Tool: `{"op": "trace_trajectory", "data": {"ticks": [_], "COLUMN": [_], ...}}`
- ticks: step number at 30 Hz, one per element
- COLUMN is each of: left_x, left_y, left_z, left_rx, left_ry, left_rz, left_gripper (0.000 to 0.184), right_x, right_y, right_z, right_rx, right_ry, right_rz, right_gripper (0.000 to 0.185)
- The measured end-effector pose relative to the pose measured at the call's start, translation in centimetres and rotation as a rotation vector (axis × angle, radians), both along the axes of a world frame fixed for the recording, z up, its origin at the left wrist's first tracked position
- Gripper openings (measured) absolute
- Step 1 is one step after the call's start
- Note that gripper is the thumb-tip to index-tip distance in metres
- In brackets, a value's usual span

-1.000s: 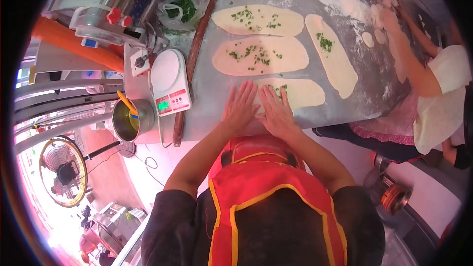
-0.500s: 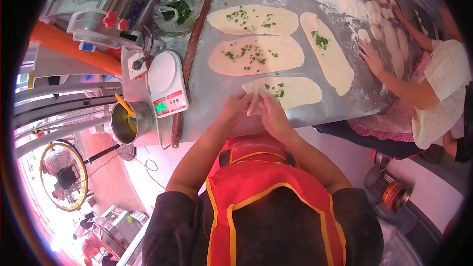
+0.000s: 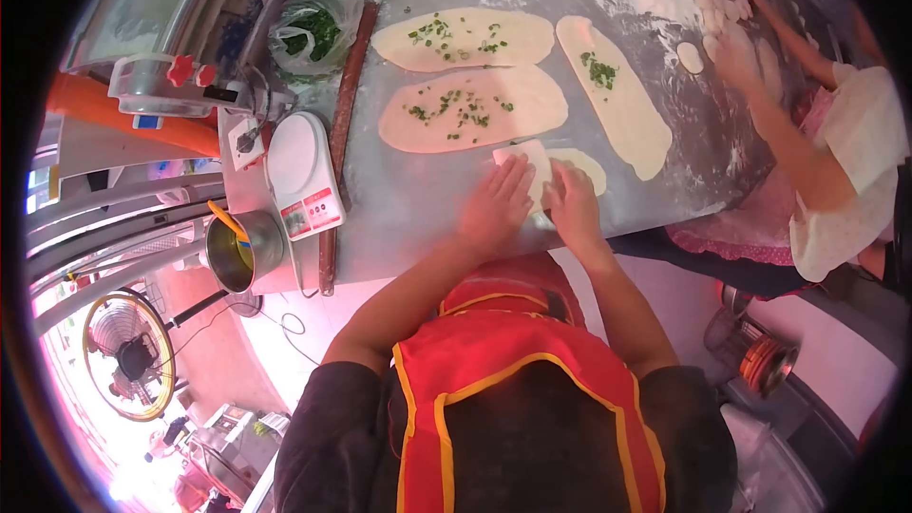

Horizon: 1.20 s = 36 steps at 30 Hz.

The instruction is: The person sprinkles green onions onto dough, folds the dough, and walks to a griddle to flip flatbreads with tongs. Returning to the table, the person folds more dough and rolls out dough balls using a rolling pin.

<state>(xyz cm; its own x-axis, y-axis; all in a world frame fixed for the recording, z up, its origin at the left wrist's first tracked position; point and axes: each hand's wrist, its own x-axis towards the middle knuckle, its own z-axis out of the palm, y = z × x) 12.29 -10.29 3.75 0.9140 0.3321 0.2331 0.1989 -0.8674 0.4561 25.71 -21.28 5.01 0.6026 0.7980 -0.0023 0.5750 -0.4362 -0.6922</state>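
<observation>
The nearest dough sheet (image 3: 584, 168) is partly folded over from its left end, and its right end lies flat on the metal table. My left hand (image 3: 498, 204) rests on the folded part with its fingers stretched out flat. On the right side of the fold, my right hand (image 3: 574, 206) has its fingers curled in and pinched on the dough. Just beyond my hands lies an oval dough sheet (image 3: 437, 141) sprinkled with chopped green onion. A second such sheet (image 3: 389, 40) lies behind it, and a long narrow sheet (image 3: 627, 123) with green onion slants at the right.
Left of the dough are a long brown rod (image 3: 349, 95), a white kitchen scale (image 3: 294, 157), a bag of chopped greens (image 3: 313, 33) and a metal pot (image 3: 268, 245). A co-worker's arm (image 3: 793, 152) reaches over small dough pieces (image 3: 712, 5) at right.
The near sheet's left end has been folded over to the right, covering its green onion. My left hand has flattened onto it; my right hand has moved right. The co-worker's near hand has moved away.
</observation>
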Motion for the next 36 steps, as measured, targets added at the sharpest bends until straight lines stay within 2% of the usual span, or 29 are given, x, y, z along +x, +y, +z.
{"op": "trace_trajectory", "data": {"ticks": [2, 5, 9, 12, 15, 17, 18, 20, 23, 24, 27, 30, 33, 36], "left_x": [0.8, 0.6, 0.1, 0.1, -0.1, -0.2, -0.4, -1.2, -2.2, -2.6, -3.3, -2.2, -1.5, -1.4], "left_y": [-0.5, -0.6, -0.3, 0.2, 0.8, 0.8, 0.7, 0.7, 1.2, 1.5, 1.9, 1.4, 0.9, 0.3], "left_z": [-0.2, -0.4, -0.3, 0.5, 0.3, -0.4, -0.4, -0.3, -1.0, -0.7, -0.4, -2.3, -3.4, -2.7], "left_rx": [-0.056, -0.058, -0.041, -0.022, -0.014, -0.009, -0.183, -0.527, -0.933, -0.934, -0.989, -1.095, -1.069, -0.998], "left_ry": [-0.031, 0.083, 0.142, 0.154, 0.119, 0.112, 0.053, -0.065, -0.073, -0.046, 0.012, 0.009, -0.013, 0.015], "left_rz": [0.017, -0.025, -0.088, -0.140, -0.162, -0.183, -0.081, 0.124, 0.458, 0.460, 0.489, 0.527, 0.572, 0.603], "left_gripper": [0.046, 0.055, 0.055, 0.054, 0.049, 0.044, 0.042, 0.038, 0.036, 0.036, 0.036, 0.036, 0.037, 0.038], "right_x": [1.1, 2.8, 5.2, 7.0, 7.2, 5.3, 3.8, 0.7, -2.0, -2.2, -2.2, -2.7, -3.6, -3.7], "right_y": [-1.0, -2.1, -2.3, -2.1, -1.7, -0.2, 0.7, 1.6, 2.9, 3.3, 2.9, 4.6, 4.2, 4.3], "right_z": [-0.5, -1.1, -1.0, -1.4, -0.9, 2.4, 3.5, 1.7, 0.7, 0.6, 1.6, 2.2, -0.8, -1.3], "right_rx": [-0.097, -0.018, -0.093, -0.297, -0.085, -0.035, -0.013, 0.071, 0.115, 0.136, 0.132, -0.111, -0.245, -0.234], "right_ry": [0.110, -0.042, -0.269, 0.093, 0.237, 0.332, 0.378, 0.310, 0.199, 0.129, -0.079, -0.440, -0.485, -0.452], "right_rz": [0.010, -0.099, -0.262, -0.244, -0.291, -0.261, -0.247, -0.129, 0.068, 0.124, -0.023, 0.170, 0.304, 0.285], "right_gripper": [0.036, 0.034, 0.028, 0.022, 0.015, 0.014, 0.014, 0.015, 0.015, 0.015, 0.030, 0.048, 0.056, 0.066]}}
